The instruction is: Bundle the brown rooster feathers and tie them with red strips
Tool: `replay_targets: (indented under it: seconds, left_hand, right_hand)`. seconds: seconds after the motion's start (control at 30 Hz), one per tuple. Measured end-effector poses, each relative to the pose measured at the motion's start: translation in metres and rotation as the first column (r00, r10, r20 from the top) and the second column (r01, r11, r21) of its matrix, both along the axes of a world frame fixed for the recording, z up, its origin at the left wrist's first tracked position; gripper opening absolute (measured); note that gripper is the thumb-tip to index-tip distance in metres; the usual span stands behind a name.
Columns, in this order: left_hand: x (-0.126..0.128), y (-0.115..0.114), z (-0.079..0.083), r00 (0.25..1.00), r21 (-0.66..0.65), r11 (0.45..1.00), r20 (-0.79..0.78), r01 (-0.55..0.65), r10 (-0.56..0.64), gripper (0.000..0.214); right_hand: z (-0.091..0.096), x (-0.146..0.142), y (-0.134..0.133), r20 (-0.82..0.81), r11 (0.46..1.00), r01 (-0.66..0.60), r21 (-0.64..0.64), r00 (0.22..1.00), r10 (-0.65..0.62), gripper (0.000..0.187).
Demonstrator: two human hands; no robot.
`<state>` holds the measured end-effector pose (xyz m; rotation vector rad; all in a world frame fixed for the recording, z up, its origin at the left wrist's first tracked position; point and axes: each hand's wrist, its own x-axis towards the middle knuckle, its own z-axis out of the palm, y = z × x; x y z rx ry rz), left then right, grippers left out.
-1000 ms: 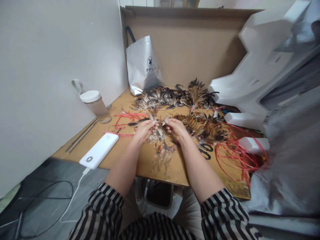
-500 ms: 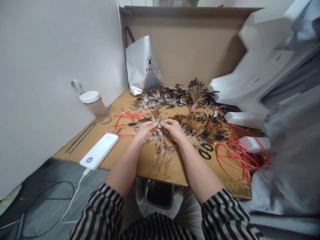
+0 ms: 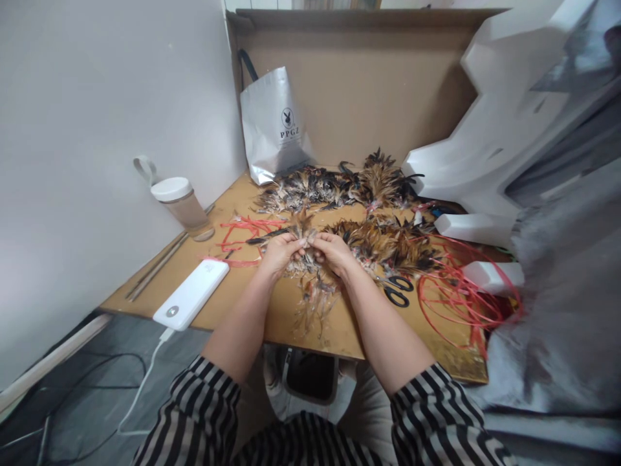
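My left hand (image 3: 284, 252) and my right hand (image 3: 332, 251) meet over the middle of the table, fingertips pinched close together. Between them they hold a small bunch of brown feathers (image 3: 301, 223), its tips pointing away from me. Right of my right hand lies a row of brown and golden feathers (image 3: 392, 243). Loose feathers and fluff (image 3: 315, 301) are scattered just below my wrists. Behind, a longer row of dark and tan feathers (image 3: 310, 188) stretches across the table. Black-handled scissors (image 3: 398, 294) rest beside my right forearm.
Red plastic string (image 3: 451, 298) is tangled at the right, with more red strips (image 3: 237, 233) at the left. A white power bank (image 3: 191, 296) with a cable, a lidded cup (image 3: 182, 204), sticks (image 3: 158, 266) and a silver bag (image 3: 272, 129) stand or lie around. White foam pieces (image 3: 485, 149) lean at the right.
The view has shifted slightly. My hands stay pinched at the same bunch of feathers, with only small finger movements.
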<state>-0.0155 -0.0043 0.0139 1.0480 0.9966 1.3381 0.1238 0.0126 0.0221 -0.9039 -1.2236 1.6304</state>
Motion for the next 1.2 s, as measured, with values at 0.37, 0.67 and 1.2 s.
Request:
replay_targets:
  seconds: [0.37,0.67,1.2]
  left_hand:
    - [0.001,0.000,-0.001,1.000,0.001,1.000,0.009,0.005,-0.005,0.024]
    - [0.001,-0.004,0.003,0.998,-0.034,0.999,0.052,0.040,-0.039,0.023]
    - [-0.002,0.002,-0.007,0.997,-0.004,0.998,0.035,0.062,-0.062,0.021]
  right_hand:
    - [0.001,-0.002,0.001,-0.176,0.996,-0.014,-0.083,0.984,-0.001,0.033]
    - [0.003,-0.006,-0.004,-0.015,0.982,0.131,0.134,0.991,-0.130,0.025]
    - [-0.003,-0.007,-0.001,0.022,0.960,0.179,0.215,0.982,-0.188,0.023]
